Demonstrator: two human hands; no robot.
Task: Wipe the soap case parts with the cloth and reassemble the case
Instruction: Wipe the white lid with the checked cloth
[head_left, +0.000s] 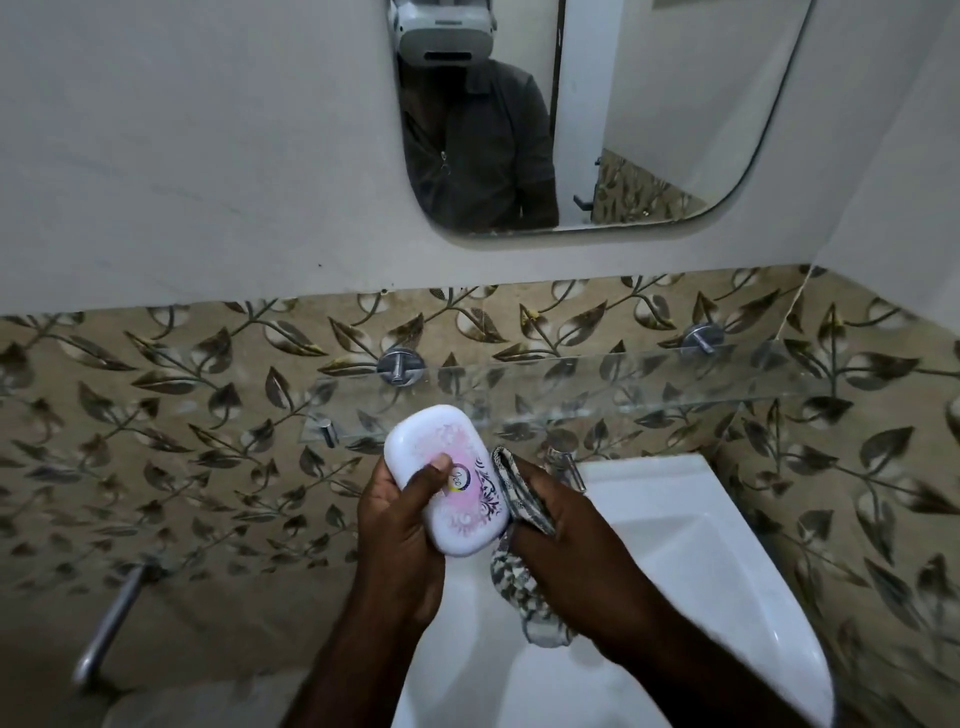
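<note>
My left hand (400, 525) grips a white soap case (452, 467) with a pink and black floral print on its lid. The thumb lies across the lid and the fingers wrap underneath. The case looks closed and is held tilted above the sink. My right hand (561, 535) holds a grey and white patterned cloth (519, 571) right beside the case's right edge. Part of the cloth wraps over the fingers and the rest hangs down below the hand.
A white sink (727, 571) lies below the hands, with a tap (569, 467) at its back. A glass shelf (597, 384) on metal brackets runs along the leaf-patterned tiles. A mirror (649, 130) hangs above. A metal rail (109, 623) sticks out at the lower left.
</note>
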